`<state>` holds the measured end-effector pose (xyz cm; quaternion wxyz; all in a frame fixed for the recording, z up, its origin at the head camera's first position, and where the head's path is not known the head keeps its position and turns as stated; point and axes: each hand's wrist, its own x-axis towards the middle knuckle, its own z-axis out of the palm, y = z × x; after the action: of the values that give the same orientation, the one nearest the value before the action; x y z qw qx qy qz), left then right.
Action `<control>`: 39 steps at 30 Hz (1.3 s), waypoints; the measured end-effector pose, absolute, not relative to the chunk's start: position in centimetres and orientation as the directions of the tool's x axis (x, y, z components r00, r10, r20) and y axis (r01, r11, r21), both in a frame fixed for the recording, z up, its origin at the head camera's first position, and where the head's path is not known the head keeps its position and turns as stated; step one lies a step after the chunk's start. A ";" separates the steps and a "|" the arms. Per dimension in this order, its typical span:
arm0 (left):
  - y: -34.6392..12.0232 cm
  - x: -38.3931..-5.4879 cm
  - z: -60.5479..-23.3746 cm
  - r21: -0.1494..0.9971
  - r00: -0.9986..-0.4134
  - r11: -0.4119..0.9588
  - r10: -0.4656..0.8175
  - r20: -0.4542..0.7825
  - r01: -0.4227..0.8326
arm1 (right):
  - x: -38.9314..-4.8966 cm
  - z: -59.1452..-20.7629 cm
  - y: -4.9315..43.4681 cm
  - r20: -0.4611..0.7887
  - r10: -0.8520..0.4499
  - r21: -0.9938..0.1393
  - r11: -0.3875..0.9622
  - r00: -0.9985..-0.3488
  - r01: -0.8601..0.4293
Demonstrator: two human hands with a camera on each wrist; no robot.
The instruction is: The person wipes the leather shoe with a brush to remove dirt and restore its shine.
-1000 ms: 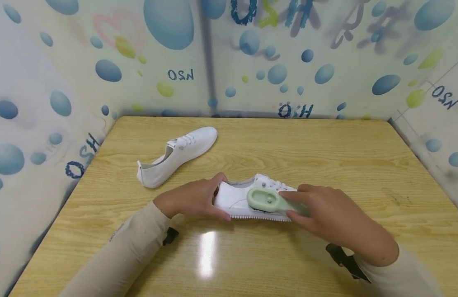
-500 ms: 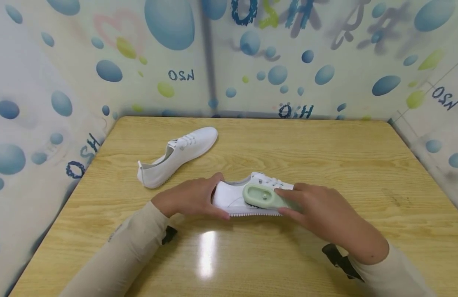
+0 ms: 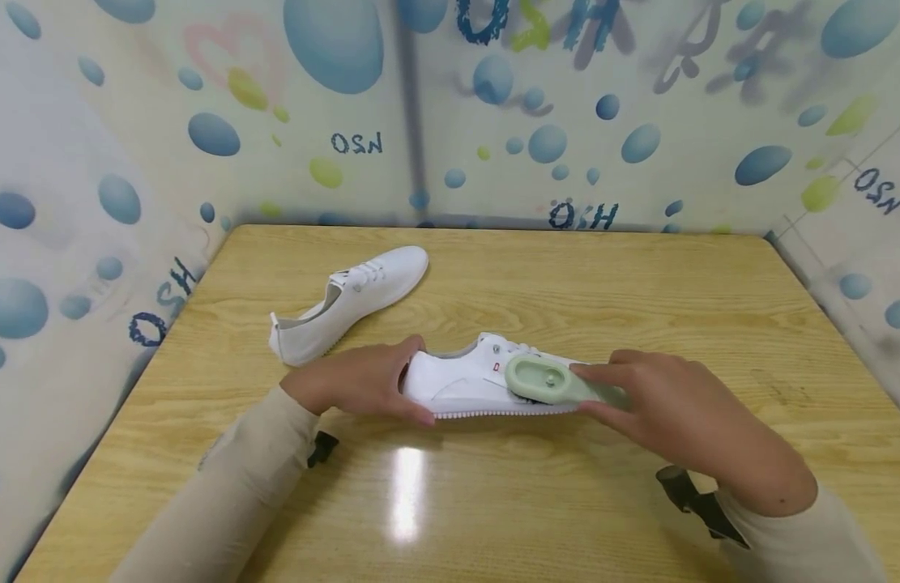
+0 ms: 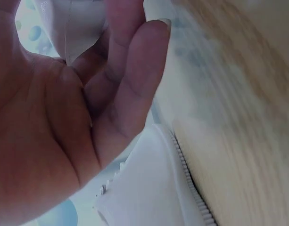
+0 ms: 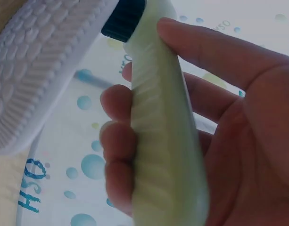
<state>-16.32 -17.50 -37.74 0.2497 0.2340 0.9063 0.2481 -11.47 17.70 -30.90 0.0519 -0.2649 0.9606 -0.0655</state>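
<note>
A white lace-up shoe is held on its side edge above the table, toe to the right, a small red mark on its side. My left hand grips its heel, thumb at the sole edge. In my right hand is a pale green brush, its head against the shoe's side near the laces. The right wrist view shows fingers curled round the brush's ribbed handle, dark bristles and the shoe's bumpy sole. In the left wrist view, the heel sits beyond the curled fingers.
A second white shoe lies on the wooden table, back left, its toe pointing away to the right. Walls with blue and green drop patterns stand behind and at both sides. Dark straps hang by the wrists.
The brush went slightly left along the shoe's side, then right toward the toe, uncovering the red mark. My left hand and the held shoe have shifted a little left.
</note>
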 end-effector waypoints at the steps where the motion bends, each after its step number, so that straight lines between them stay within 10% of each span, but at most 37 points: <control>1: -17.6 -16.4 -37.7 0.570 -0.763 0.766 0.549 -0.340 0.297 | -11.5 -30.9 17.8 -0.062 -0.515 -0.157 0.851 -0.855 -0.501; 22: -16.9 -16.1 -37.6 0.504 -0.809 0.823 0.472 -0.351 0.262 | -11.6 -33.3 14.8 0.148 -0.518 -0.224 0.812 -0.843 -0.539; 39: -17.1 -16.7 -37.5 0.560 -0.791 0.802 0.475 -0.386 0.208 | -12.4 -30.8 18.2 -0.031 -0.477 -0.257 0.853 -0.878 -0.455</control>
<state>-16.73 -17.11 -37.50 0.2637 0.1872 0.9119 0.2528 -12.37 18.20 -30.76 0.0466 -0.2423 0.9614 -0.1218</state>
